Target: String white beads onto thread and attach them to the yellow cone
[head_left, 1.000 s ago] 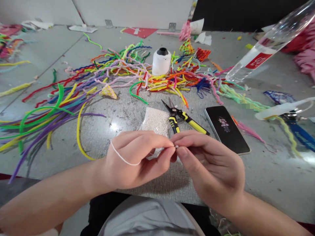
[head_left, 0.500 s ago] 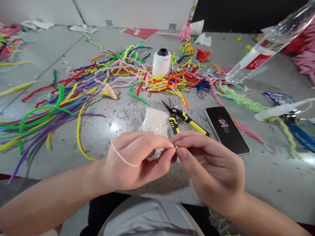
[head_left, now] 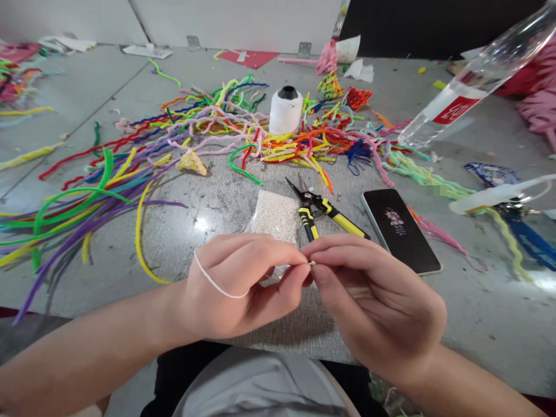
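Shifting, half-curled right hand (hold unclear) bares silvery bead nearside of bead packet; left hand apparently pinches it; work likely unfinished.

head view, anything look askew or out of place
The bottle appears to lean right, perhaps from lens distortion. Fuzzy stems lie tangled about the white spool, and the pliers rest open beside the clear bag. Nothing looks odd at the left hand or right hand.

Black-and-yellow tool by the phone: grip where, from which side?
Probably the handle nearer the phone, from above on the person's right. The tool lies splayed, tips pointing away; that handle shows more, while the other runs beside the clear bag and behind the right hand.
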Demonstrator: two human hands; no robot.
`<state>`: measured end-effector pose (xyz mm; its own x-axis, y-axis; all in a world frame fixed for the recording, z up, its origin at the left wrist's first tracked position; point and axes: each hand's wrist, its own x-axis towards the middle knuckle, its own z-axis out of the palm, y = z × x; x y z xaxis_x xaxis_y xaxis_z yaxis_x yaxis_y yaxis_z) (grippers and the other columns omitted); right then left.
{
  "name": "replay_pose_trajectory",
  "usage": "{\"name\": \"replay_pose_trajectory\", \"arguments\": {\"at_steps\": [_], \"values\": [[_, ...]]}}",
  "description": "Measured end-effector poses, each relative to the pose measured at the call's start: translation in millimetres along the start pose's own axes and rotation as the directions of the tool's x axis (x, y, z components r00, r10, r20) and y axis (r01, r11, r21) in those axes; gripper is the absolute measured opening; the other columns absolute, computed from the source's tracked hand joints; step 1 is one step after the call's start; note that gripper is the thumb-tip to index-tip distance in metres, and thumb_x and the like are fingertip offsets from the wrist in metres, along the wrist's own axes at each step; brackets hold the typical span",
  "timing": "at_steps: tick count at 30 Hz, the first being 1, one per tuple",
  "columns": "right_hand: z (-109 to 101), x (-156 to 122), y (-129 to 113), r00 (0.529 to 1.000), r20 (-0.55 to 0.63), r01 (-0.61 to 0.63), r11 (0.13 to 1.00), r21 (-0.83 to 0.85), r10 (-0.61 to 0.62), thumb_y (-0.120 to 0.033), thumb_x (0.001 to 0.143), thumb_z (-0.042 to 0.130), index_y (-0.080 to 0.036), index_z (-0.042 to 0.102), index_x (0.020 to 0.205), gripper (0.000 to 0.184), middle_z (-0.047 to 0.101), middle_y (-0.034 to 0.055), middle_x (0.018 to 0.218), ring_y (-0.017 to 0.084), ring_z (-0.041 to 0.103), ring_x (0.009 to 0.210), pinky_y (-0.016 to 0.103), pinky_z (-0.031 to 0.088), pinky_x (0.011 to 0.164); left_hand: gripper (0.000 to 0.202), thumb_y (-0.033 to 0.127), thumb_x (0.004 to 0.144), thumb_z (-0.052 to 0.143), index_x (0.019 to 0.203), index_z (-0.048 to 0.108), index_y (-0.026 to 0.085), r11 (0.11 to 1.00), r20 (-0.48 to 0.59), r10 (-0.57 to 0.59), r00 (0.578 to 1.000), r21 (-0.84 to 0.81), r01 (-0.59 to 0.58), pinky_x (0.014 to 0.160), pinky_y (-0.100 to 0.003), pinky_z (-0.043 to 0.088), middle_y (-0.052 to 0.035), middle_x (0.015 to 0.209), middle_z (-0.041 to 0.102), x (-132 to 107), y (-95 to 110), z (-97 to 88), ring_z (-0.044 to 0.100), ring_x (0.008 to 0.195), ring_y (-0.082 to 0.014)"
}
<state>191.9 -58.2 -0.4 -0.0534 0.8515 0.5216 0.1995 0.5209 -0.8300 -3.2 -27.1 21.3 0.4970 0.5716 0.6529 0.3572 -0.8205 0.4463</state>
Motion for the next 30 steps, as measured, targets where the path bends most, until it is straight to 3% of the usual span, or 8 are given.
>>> {"name": "replay_pose_trajectory", "arguments": {"at_steps": [16, 21, 30], "values": [[1.9, -0.3, -0.2, 1.0, -0.007, -0.012, 1.0, 0.028, 0.012, -0.002, 0.091, 0.075, -0.025, 0.078, 0.1, 0.026, 0.085, 0.0026, 0.101, 0.017, 0.082, 0.085, 0.031, 0.073, 0.08, 0.012, 0.008, 0.093, 0.074, 0.101, 0.068, 0.015, 1.0, -0.003, -0.006, 1.0, 0.01, 0.006, 0.056, -0.015, 0.059, -0.0017, 0.084, 0.083, -0.8, -0.6, 0.4, 0.068, 0.057, -0.0053], [1.2, -0.7, -0.8, 1.0, -0.004, -0.012, 1.0, 0.025, 0.012, -0.002, 0.091, 0.075, -0.025, 0.078, 0.099, 0.025, 0.086, 0.0034, 0.099, 0.018, 0.082, 0.083, 0.033, 0.073, 0.079, 0.013, 0.008, 0.095, 0.07, 0.1, 0.067, 0.019, 1.0, 0.011, -0.02, 1.0, 0.005, 0.019, 0.053, -0.018, 0.058, -0.0002, 0.082, 0.083, -1.4, -0.2, 1.2, 0.065, 0.055, -0.0064], [1.2, 2.5, 1.2, 0.999, -0.001, 0.054, 0.998, -0.026, -0.054, 0.0, 0.091, 0.073, -0.022, 0.076, 0.098, 0.023, 0.085, 0.003, 0.098, 0.015, 0.083, 0.084, 0.026, 0.072, 0.077, 0.01, 0.007, 0.095, 0.072, 0.101, 0.067, 0.015, 0.999, 0.003, -0.023, 1.0, 0.023, 0.023, 0.058, -0.013, 0.057, -0.0005, 0.083, 0.082, -1.8, 1.3, 0.6, 0.072, 0.063, -0.0056]]}}
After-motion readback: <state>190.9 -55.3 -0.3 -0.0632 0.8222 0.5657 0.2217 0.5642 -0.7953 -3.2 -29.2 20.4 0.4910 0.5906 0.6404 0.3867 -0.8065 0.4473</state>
